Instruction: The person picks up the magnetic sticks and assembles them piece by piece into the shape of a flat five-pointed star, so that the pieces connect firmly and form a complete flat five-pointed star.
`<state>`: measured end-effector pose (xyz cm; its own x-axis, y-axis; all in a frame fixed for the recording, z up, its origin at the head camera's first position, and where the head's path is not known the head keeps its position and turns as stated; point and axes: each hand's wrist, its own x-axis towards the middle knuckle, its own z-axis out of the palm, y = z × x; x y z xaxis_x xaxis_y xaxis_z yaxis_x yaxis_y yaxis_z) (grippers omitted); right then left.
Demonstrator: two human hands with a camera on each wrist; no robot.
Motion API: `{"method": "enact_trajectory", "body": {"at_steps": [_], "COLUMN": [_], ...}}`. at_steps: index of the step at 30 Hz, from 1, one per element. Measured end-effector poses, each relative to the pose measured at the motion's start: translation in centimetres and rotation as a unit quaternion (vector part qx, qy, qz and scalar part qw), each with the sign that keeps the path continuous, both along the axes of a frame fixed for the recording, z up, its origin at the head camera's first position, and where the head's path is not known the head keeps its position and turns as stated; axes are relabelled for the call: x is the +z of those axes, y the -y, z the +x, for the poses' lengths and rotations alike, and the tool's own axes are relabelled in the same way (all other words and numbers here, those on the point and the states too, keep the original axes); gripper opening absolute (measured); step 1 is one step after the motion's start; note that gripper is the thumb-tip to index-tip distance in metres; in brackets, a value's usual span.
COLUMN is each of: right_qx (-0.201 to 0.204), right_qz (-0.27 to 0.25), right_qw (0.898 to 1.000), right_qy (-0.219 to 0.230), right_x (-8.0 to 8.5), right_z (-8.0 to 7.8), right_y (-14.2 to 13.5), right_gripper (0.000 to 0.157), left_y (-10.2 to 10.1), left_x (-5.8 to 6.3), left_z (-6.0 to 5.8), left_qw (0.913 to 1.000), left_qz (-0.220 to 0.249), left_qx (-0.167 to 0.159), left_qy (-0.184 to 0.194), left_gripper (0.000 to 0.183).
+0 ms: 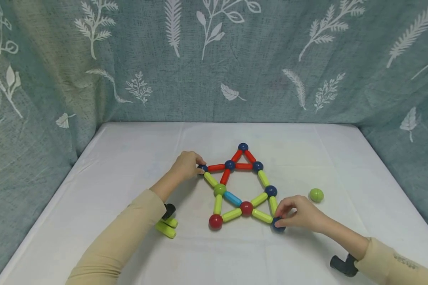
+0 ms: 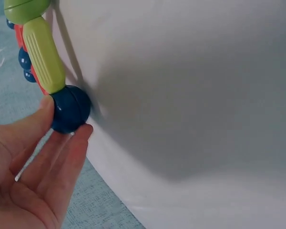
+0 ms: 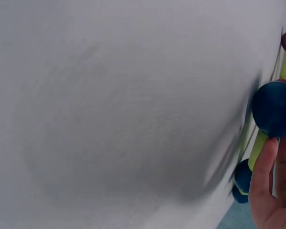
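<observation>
A flat figure of coloured rods and balls lies on the white cloth, with a red rod (image 1: 225, 176), a blue rod (image 1: 232, 198) and yellow-green rods (image 1: 232, 215) joining the balls. At its left corner, my left hand (image 1: 184, 166) pinches a dark blue ball (image 2: 71, 109) between thumb and fingers; a yellow-green rod (image 2: 44, 55) runs from that ball to a green ball (image 1: 219, 189). My right hand (image 1: 301, 213) holds another dark blue ball (image 3: 274, 109) at the lower right corner by its fingertips. Two red balls, one of them a corner ball (image 1: 215, 221), sit along the near side.
A loose green ball (image 1: 316, 195) lies right of the figure. Two loose yellow-green rods (image 1: 166, 229) lie beside the left forearm. Black wrist cameras, one at the right sleeve (image 1: 344, 265), hang at both wrists. A patterned curtain (image 1: 228, 71) stands behind the white cloth (image 1: 142, 136).
</observation>
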<state>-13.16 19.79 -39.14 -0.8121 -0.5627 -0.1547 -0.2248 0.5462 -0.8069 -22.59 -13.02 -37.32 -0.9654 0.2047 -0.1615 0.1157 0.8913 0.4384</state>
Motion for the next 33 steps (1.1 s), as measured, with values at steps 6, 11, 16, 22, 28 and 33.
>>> {"method": "enact_trajectory", "body": {"at_steps": [6,11,16,22,28,33], "right_qx": [-0.021,-0.053,-0.099,-0.146,-0.195,-0.217], "right_qz": [0.028,0.060,0.093,0.094,0.090,0.085], "right_qw": [0.999,0.995,0.988,0.983,0.976,0.972], "right_qy": [-0.024,-0.059,-0.077,-0.063,-0.043,-0.022], "right_x": [-0.1,0.5,0.8,0.8,0.7,0.7], "right_z": [-0.3,-1.3,-2.6,-4.8,-6.8,-7.9], "right_y": [0.2,0.1,-0.1,-0.2,-0.3,-0.2], "right_gripper": [0.016,0.018,0.018,0.020,0.023,0.027], "left_y": [0.9,2.1,2.9,2.9,2.1,1.1], "left_x": [0.4,0.7,1.0,1.2,1.1,0.9], "left_z": [0.6,1.9,3.3,5.0,6.6,7.7], "left_qw": [0.9991,0.9963,0.9939,0.9922,0.9924,0.9926], "left_qz": [-0.029,-0.053,-0.052,-0.036,-0.015,0.001], "left_qx": [-0.031,-0.067,-0.095,-0.115,-0.110,-0.106], "left_qy": [-0.002,-0.005,0.016,0.034,0.052,0.058], "left_gripper": [0.023,0.024,0.022,0.017,0.014,0.018]}}
